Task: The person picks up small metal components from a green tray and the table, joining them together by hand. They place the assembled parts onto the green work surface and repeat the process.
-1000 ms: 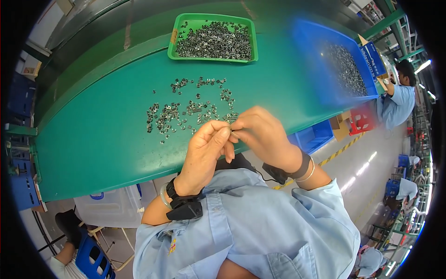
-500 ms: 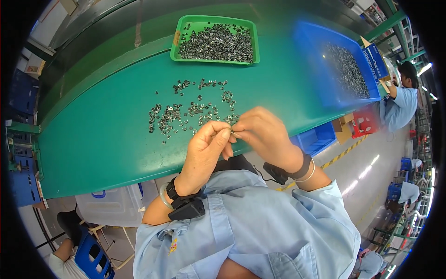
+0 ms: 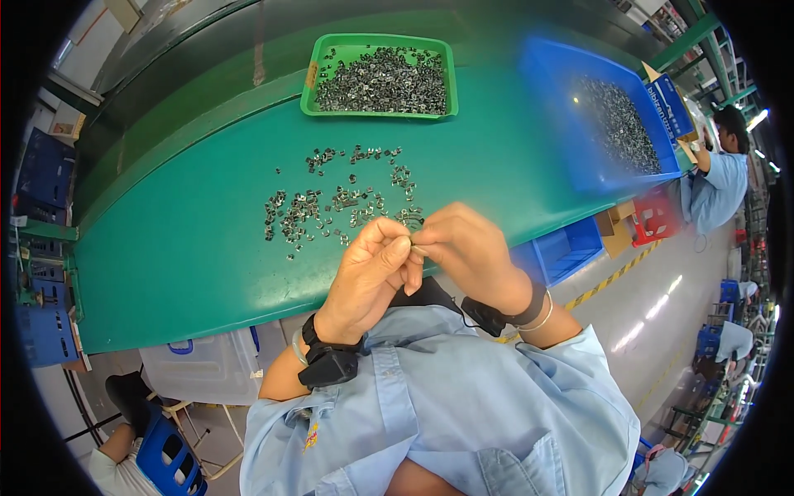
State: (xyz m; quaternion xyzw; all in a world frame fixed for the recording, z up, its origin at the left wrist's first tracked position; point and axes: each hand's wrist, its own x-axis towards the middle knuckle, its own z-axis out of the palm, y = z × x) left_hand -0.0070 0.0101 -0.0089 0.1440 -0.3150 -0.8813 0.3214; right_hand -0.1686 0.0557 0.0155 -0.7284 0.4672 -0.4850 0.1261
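Note:
My left hand (image 3: 370, 269) and my right hand (image 3: 466, 250) meet over the near edge of the green work table (image 3: 190, 248). Thumbs and forefingers of both are pinched together at one spot. Whatever lies between the fingertips is too small and too covered to name. Just beyond my hands, small black and silver parts (image 3: 302, 213) lie loosely scattered on the table top. A green tray (image 3: 308, 106) heaped with similar small parts stands behind them.
At the right end stands a large blue bin (image 3: 552, 107) holding many small dark parts. Under the table edge sit a blue crate (image 3: 571, 252) and a red stool (image 3: 652, 217). A co-worker (image 3: 718, 178) is at the far right. A clear plastic box (image 3: 198, 368) stands below left.
My hands stay pinched together, with the fingers shifted only slightly. The whole view has moved a little; the scattered parts look the same.

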